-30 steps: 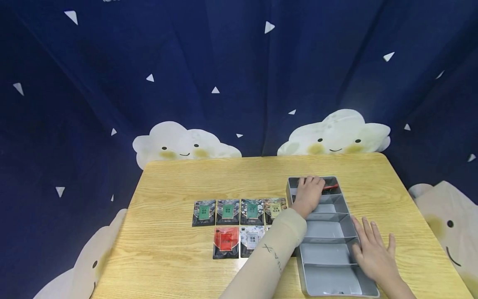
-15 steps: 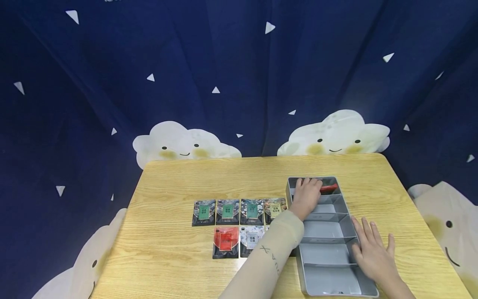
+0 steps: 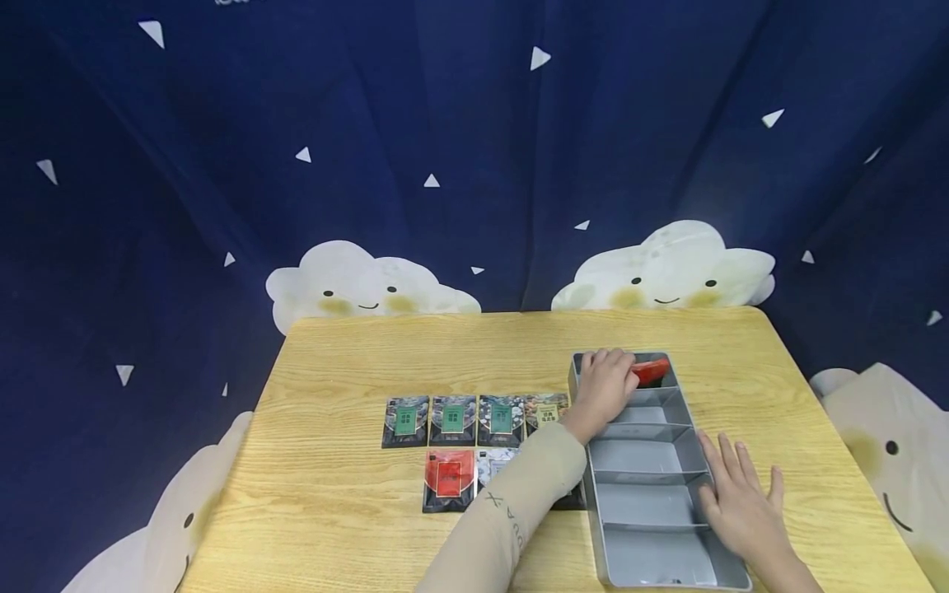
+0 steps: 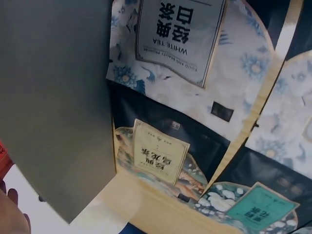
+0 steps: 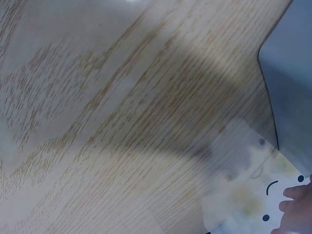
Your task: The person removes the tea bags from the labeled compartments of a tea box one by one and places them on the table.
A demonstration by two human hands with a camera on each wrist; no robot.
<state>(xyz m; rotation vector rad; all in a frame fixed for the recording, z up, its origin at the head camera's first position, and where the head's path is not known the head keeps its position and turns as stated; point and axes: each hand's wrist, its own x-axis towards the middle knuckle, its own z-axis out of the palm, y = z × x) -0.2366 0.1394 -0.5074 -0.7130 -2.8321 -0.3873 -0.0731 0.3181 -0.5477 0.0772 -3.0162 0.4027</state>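
Note:
A grey divided box (image 3: pixel 652 501) lies lengthwise on the right of the table. My left hand (image 3: pixel 604 389) reaches into its far compartment and pinches a red tea packet (image 3: pixel 650 371), which shows to the right of the thumb. The fingertips are partly hidden behind the hand. In the left wrist view a bit of red (image 4: pixel 4 160) appears beyond the fingers at the left edge. My right hand (image 3: pixel 744 498) rests along the box's right side, its fingers straight and spread, the thumb over the rim.
Left of the box lie rows of tea packets: green-labelled ones (image 3: pixel 405 422), a yellow-labelled oolong packet (image 4: pixel 158 152), a red one (image 3: pixel 448 480) and a white tea packet (image 4: pixel 180 44). My left forearm covers part of the nearer row. A dark blue curtain (image 3: pixel 474 148) hangs behind the table.
My left hand has shifted slightly left and nearer within the far compartment. More of the red packet shows, and it has moved left with the hand. My right hand stays in place.

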